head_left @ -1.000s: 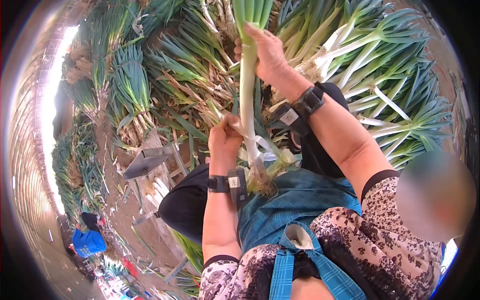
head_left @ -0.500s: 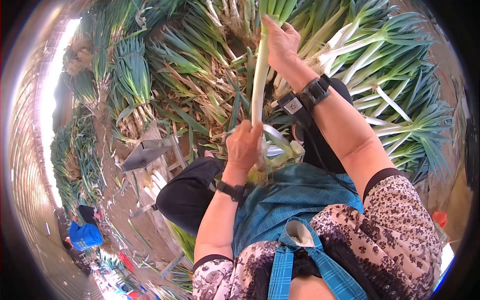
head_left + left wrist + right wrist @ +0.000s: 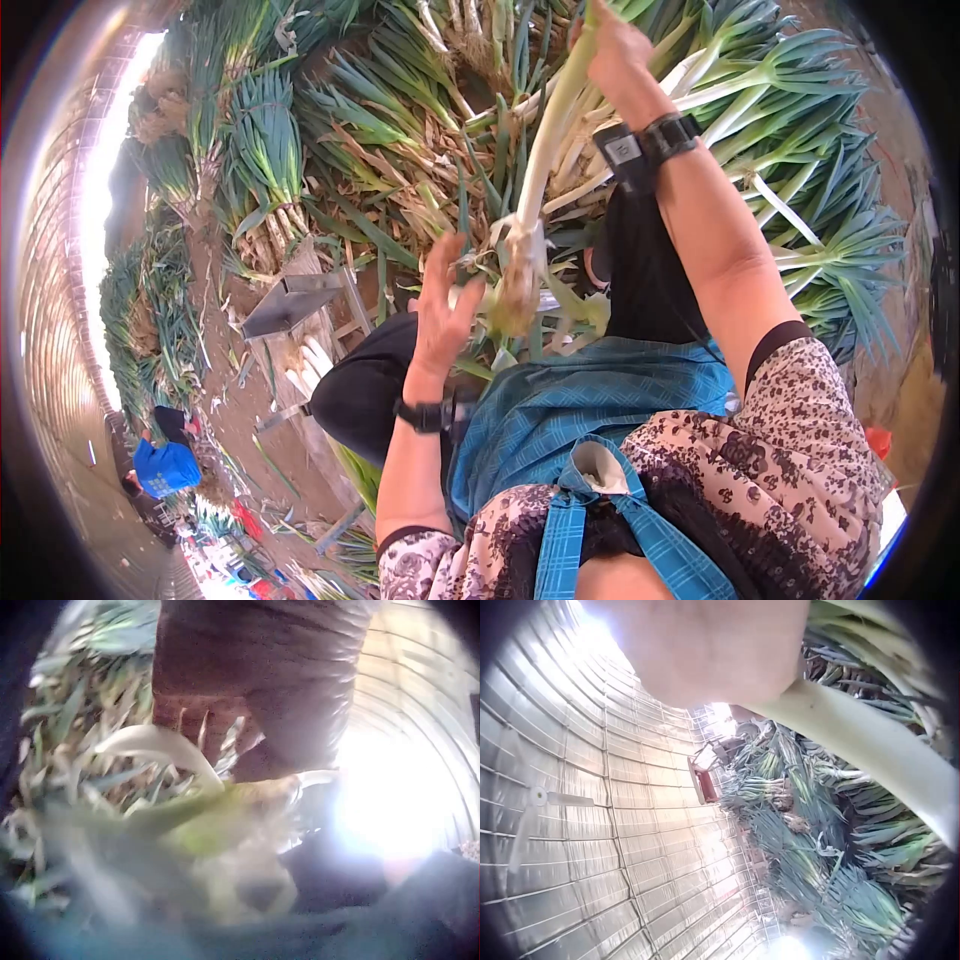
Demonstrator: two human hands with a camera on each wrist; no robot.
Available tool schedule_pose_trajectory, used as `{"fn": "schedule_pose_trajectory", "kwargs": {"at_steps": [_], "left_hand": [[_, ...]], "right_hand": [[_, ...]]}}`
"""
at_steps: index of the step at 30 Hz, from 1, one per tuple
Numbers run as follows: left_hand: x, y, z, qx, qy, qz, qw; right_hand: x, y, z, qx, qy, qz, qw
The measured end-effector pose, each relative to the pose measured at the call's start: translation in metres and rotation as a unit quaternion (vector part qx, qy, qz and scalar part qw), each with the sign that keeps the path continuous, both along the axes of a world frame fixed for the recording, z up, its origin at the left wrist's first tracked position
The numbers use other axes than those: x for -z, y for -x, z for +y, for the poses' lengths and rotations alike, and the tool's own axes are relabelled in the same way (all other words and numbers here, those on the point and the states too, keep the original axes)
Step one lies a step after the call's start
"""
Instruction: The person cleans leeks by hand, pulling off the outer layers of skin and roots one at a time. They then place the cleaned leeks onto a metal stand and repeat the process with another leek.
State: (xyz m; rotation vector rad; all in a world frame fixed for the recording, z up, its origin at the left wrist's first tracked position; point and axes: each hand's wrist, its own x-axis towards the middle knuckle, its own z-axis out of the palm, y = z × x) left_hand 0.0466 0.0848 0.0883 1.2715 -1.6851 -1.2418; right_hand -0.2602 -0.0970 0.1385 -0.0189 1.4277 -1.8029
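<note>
My right hand (image 3: 615, 55) grips a thick green onion (image 3: 548, 150) near its leaves, at the top of the head view. The pale stalk slants down toward my lap, and its brownish root end (image 3: 520, 285) hangs lowest. In the right wrist view the white stalk (image 3: 870, 739) runs out from under the hand (image 3: 712, 652). My left hand (image 3: 445, 315) is beside the root end with its fingers spread and nothing in them. Blurred pale peelings (image 3: 225, 862) lie in front of that hand in the left wrist view.
A large heap of green onions (image 3: 810, 180) lies at the right. Dry leaf scraps (image 3: 410, 190) cover the ground ahead. Tied bundles (image 3: 268, 150) and a small metal stand (image 3: 290, 305) are on the left. Farther off, another person in blue (image 3: 165, 467) bends down.
My left hand, earlier at the lower stalk, has let go and moved left with its fingers spread. The right hand has carried the green onion up and to the right.
</note>
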Motion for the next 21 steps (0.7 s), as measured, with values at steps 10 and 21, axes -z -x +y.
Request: {"fn": "schedule_pose_trajectory", "kwargs": {"at_steps": [10,21], "left_hand": [[0.0,0.07,-0.001,0.127,-0.192,0.073,0.97],[-0.029,0.01,0.088,0.015,-0.249,0.095,0.964]], "right_hand": [[0.04,0.014,-0.007,0.006,0.046,-0.141,0.989],[0.07,0.031,-0.036,0.054,-0.019,-0.152,0.987]]}}
